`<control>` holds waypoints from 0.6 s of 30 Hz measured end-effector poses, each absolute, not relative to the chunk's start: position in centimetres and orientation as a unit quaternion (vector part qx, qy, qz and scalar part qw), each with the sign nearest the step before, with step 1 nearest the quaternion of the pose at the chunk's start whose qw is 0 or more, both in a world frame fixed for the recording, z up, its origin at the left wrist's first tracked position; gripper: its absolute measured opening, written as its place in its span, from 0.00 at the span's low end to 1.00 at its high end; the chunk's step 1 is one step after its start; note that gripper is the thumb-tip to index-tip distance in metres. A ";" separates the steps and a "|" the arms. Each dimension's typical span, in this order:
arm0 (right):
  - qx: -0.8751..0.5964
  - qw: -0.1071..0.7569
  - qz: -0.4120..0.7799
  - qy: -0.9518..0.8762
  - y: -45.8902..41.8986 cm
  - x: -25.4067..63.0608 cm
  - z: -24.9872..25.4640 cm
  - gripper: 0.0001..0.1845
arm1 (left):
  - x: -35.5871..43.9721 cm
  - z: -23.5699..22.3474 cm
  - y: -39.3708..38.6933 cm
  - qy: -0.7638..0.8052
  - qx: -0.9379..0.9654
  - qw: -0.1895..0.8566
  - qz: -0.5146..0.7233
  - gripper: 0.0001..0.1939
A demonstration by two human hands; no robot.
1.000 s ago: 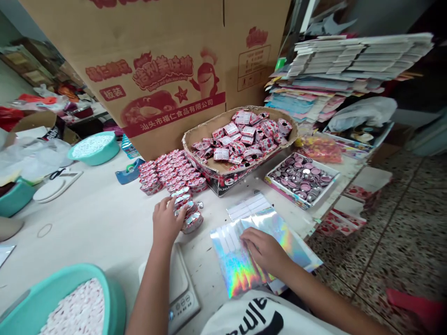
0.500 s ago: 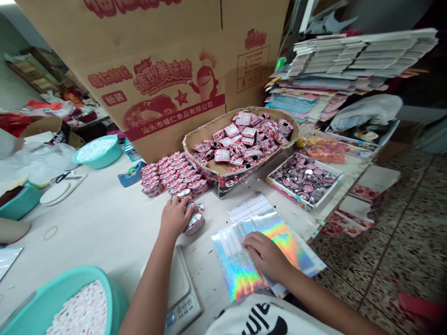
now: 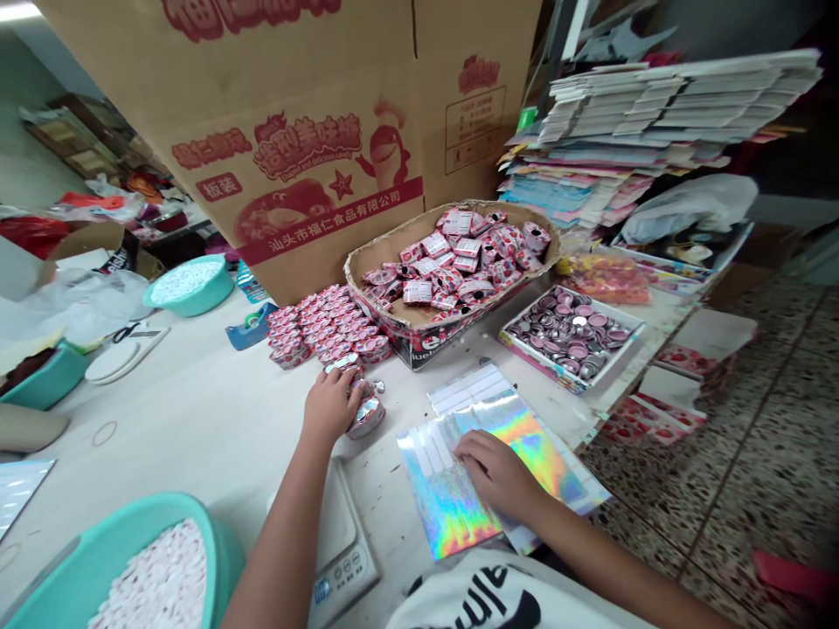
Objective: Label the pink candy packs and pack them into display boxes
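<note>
My left hand (image 3: 331, 404) curls its fingers over a small red-and-white candy box (image 3: 354, 377) with a silvery top. Another such box (image 3: 367, 418) stands right beside my fingers, and a small loose metal cap (image 3: 378, 385) lies near them. My right hand (image 3: 502, 472) rests on a shiny rainbow-coloured sticker sheet (image 3: 426, 498), its fingers bent and pressed together at the pale label strips. Whatever lies between those fingertips is hidden. Behind my left hand, several of the same boxes (image 3: 328, 323) stand packed in rows.
A cardboard tray (image 3: 419, 336) holds a heap of printed boxes. To its right, a shallow box (image 3: 570, 336) contains pink and silver caps. A digital scale (image 3: 347, 559) and a turquoise basin (image 3: 226, 559) of white candies sit in front. A large carton (image 3: 315, 79) rises behind.
Both hands stay nearly where they were, in the same poses. The view has shifted very slightly.
</note>
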State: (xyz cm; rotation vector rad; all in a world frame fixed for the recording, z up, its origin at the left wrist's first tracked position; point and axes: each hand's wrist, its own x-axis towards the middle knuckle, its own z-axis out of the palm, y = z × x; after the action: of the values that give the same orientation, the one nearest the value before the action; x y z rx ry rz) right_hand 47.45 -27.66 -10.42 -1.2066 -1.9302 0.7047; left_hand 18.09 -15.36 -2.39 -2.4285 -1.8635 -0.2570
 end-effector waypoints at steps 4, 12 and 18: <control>-0.473 0.367 0.274 -0.753 -27.7 47.4 -10.2 0.15 | 18.0 -2.3 -15.0 -0.604 -0.792 0.022 -0.086 0.23; -0.470 0.365 0.283 -0.752 -27.6 47.4 -10.1 0.15 | 18.2 -2.6 -14.9 -0.600 -0.790 -0.002 -0.128 0.21; -0.473 0.360 0.287 -0.751 -27.6 47.4 -10.5 0.14 | 15.5 -2.5 -13.7 -0.619 -0.757 -0.044 -0.205 0.22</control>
State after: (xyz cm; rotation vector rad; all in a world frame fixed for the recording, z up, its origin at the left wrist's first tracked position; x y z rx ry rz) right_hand 47.40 -27.61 -10.46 -1.2202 -1.9364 0.7407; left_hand 15.51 -13.72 -2.48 -2.4454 -2.0020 -0.6624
